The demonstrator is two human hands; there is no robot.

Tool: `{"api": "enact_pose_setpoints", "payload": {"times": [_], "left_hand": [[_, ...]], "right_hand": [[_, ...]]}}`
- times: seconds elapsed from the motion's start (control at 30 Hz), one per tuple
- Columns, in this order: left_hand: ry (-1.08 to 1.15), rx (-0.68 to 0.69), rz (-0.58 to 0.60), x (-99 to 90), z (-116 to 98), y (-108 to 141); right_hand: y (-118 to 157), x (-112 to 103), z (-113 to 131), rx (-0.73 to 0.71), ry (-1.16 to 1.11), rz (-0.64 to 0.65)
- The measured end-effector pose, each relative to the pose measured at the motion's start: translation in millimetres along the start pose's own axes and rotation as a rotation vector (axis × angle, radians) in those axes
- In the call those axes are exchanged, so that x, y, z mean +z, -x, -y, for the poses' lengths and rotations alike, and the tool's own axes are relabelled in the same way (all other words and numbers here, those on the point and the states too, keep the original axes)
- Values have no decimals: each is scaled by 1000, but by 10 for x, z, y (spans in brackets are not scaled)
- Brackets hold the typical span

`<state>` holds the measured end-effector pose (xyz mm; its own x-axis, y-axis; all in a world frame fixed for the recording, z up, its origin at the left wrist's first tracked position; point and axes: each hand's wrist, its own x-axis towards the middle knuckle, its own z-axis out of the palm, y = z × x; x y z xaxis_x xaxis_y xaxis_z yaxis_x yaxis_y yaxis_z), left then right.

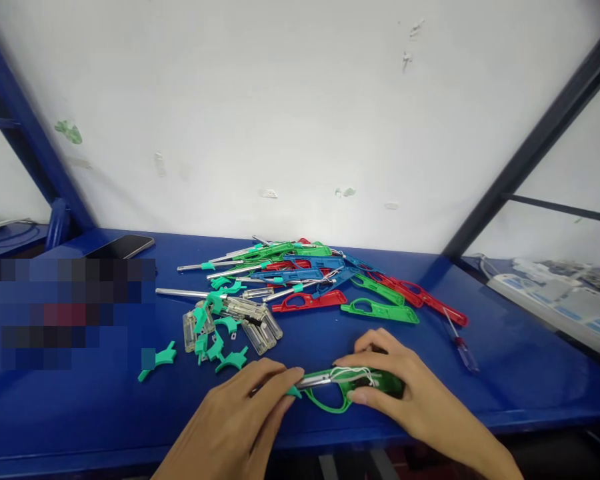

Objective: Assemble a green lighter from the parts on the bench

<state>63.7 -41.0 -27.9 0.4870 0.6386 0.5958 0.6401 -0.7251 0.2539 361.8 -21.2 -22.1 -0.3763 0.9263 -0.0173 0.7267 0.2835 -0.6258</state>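
Near the table's front edge, both hands hold a green long-nosed lighter [333, 405], its casing lying open side up. My right hand [410, 383] is closed around the casing's wide end, fingers on the far side and thumb on the near side. My left hand [245, 410] pinches the nozzle end, where a metal tube [316, 381] and a bit of a teal plastic piece [294, 392] show. A thin white wire [353, 371] loops over the casing. The fingers hide the rest of the tube and part of the casing's inside.
Beyond the hands lie piled red casing halves [310, 301], green casing halves [380, 311], blue casing halves [300, 275] and metal tubes [185, 293]. Teal triggers [233, 360] and clear fuel tanks [260, 335] sit leftward. A screwdriver [464, 353] lies right, a phone [123, 247] back left.
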Motion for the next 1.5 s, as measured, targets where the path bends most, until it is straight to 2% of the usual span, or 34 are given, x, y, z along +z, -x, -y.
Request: {"api": "enact_pose_setpoints", "payload": {"times": [0.23, 0.4, 0.53, 0.93, 1.5], "left_hand": [[-46, -30, 25, 46, 45, 3], [-105, 27, 28, 25, 41, 22], [-204, 62, 98, -12, 85, 77], [-234, -14, 198, -52, 83, 122], [-168, -84, 177, -61, 147, 169]], "right_hand": [[-30, -37, -7, -21, -47, -17], [-19, -34, -15, -28, -47, -29], [-20, -37, -13, -21, -54, -27], [-19, -26, -54, -40, -36, -31], [-2, -44, -52, -57, -10, -18]]}}
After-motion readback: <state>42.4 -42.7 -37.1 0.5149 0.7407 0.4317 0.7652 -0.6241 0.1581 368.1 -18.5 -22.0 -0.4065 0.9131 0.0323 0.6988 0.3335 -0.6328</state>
